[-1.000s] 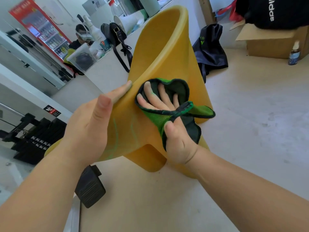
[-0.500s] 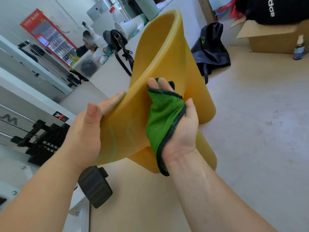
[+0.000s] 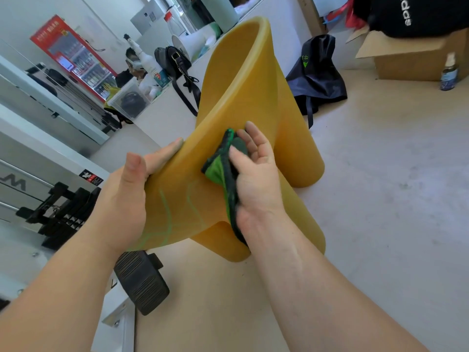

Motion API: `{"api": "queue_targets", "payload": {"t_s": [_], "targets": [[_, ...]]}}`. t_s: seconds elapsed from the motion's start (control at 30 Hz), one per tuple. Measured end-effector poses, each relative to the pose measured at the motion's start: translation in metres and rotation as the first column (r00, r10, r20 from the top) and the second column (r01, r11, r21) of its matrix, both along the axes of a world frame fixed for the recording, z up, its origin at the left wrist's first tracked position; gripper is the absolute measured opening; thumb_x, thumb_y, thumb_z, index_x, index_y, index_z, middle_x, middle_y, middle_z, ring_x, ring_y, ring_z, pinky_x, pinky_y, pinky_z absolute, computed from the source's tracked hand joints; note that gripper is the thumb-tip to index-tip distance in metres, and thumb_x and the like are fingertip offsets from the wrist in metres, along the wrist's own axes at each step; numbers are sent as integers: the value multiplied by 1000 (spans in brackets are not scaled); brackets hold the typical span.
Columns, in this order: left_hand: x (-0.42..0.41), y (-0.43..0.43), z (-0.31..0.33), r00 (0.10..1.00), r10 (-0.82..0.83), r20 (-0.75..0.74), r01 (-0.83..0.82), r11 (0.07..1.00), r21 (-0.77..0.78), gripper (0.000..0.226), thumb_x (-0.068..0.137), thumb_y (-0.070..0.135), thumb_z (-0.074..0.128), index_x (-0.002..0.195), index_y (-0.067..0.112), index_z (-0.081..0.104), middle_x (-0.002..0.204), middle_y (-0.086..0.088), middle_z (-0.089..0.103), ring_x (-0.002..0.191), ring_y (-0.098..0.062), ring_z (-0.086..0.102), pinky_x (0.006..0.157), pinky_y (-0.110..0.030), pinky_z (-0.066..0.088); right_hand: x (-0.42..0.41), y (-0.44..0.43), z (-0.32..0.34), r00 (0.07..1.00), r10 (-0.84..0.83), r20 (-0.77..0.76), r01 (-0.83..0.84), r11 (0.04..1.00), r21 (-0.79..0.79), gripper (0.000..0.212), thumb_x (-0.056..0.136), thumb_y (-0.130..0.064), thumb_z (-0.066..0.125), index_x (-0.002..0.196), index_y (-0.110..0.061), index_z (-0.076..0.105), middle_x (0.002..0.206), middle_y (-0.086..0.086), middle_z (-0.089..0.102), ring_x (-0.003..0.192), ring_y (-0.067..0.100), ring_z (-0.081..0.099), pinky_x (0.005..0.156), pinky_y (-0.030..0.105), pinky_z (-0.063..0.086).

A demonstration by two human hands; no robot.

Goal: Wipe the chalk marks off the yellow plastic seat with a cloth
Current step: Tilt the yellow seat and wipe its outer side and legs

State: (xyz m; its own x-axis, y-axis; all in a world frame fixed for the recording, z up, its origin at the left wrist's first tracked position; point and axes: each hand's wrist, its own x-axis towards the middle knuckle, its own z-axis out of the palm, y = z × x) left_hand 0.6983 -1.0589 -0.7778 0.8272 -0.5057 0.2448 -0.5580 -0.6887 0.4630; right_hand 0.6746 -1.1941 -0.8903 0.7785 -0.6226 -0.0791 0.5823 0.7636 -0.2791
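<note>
head view: yellow seat (image 3: 243,85) is mid frame over the floor (image 3: 380,199), its tall curved end rising away from the camera. l hand (image 3: 124,199) grips the near edge, thumb on top and fingers laid along the far side, so the edge is pinched btwn them. r hand (image 3: 256,179) holds a bunched green cloth (image 3: 218,171) w/ dark trim, thumb curled over it and fingers partly bent behind. cloth is pressed to the seat's face, right of the l hand. pale green chalk marks (image 3: 165,212) curve across the seat btwn l hand and cloth, the nearest line just beside the cloth. ribbed black pedal (image 3: 140,283) sits below the l wrist. dark bag (image 3: 317,80) lies behind the seat. cardboard box (image 3: 411,59) and small bottle (image 3: 449,72) are far right.
</note>
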Motion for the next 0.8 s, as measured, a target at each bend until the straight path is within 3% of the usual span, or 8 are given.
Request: {"api": "queue_targets", "payload": {"t_s": [0.1,0.17,0.23,0.33,0.47,0.57,0.67,0.8], "targets": [[-5,-1,2,998,-21,57,16,996,88,129,61,100,10,128,1,57,121,-25,62,112,-45,57,97,-61,45,11,9,-9,903,-351,-246,208,861,-465,47,88,-23,81,128,-37,61,133,-7,55,126,10,57,107,38,52],[-13,-2,1,995,-87,37,83,991,106,102,71,94,6,136,33,57,134,1,61,125,-25,55,108,-52,39,19,4,-20,805,-510,-302,223,732,-643,64,83,-50,81,139,-28,57,139,-7,51,133,9,47,116,38,41],[-20,-4,3,995,-102,6,101,990,99,76,76,90,4,130,61,50,137,22,55,129,-11,50,113,-48,33,26,1,-29,712,-610,-347,82,564,-822,89,84,-76,54,155,-23,43,156,-5,41,148,17,30,124,46,22],[-21,-7,5,998,-63,20,61,993,105,74,73,92,3,127,68,47,137,24,54,127,-12,50,114,-49,32,38,10,-40,697,-638,-327,-81,383,-920,98,90,-82,16,165,-21,4,174,-4,3,160,22,-6,126,54,-9],[-24,-12,6,996,-82,-26,84,993,83,69,80,87,6,128,63,50,137,28,52,128,-3,48,113,-39,32,42,22,-62,633,-667,-394,-103,431,-896,105,89,-83,3,163,-9,-6,173,12,-7,159,30,-10,128,46,-5],[-29,-19,7,997,-70,-24,72,995,70,63,85,76,11,128,59,53,127,31,57,114,15,50,96,-14,34,32,26,-98,611,-597,-519,-146,560,-816,108,88,-83,3,163,-6,-3,173,12,-4,160,24,-7,130,43,1],[-34,-31,3,997,-68,23,66,995,79,61,87,74,13,127,56,55,112,39,56,100,20,49,84,-10,30,23,20,-106,616,-491,-616,-138,703,-698,98,87,-70,-1,163,-8,1,173,7,1,160,20,-3,129,43,3],[-42,-58,1,983,-96,156,79,991,110,53,93,71,14,93,34,51,91,12,54,72,2,45,70,-19,33,5,33,-34,815,-509,-277,91,584,-806,97,93,-77,0,164,-11,2,172,-5,-4,159,9,-9,129,35,-4]]}}
